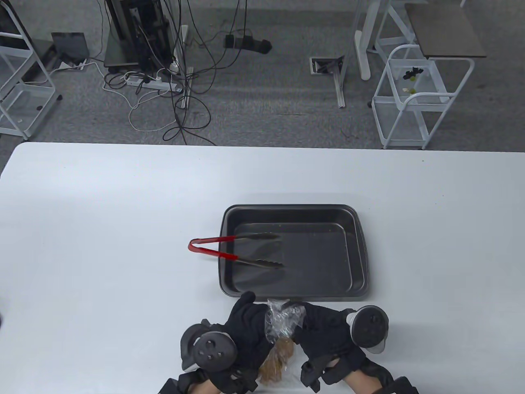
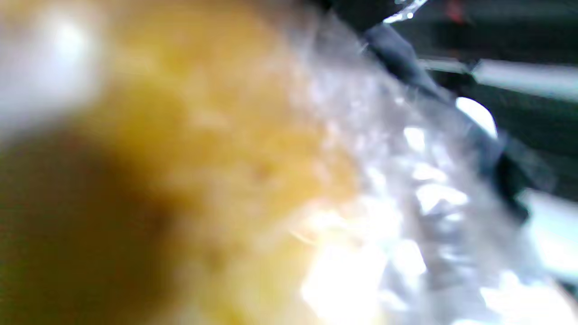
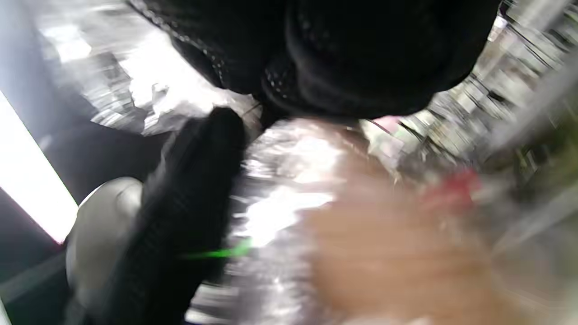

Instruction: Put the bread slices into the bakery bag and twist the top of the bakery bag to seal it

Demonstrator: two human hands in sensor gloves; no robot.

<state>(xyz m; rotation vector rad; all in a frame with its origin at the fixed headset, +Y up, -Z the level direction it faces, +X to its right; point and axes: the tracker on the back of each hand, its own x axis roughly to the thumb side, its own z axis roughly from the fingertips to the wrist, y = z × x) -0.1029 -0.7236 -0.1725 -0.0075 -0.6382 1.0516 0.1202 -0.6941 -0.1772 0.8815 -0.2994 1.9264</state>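
The one clear bakery bag (image 1: 283, 324) with brown bread (image 1: 277, 363) inside sits at the table's (image 1: 102, 230) near edge, its crinkled top gathered between two gloved hands; the left hand (image 1: 246, 324) and right hand (image 1: 324, 328) both clutch the bag; beyond lie one dark baking tray (image 1: 361, 246) and one pair of red-handled tongs (image 1: 229, 250) resting over its rim.
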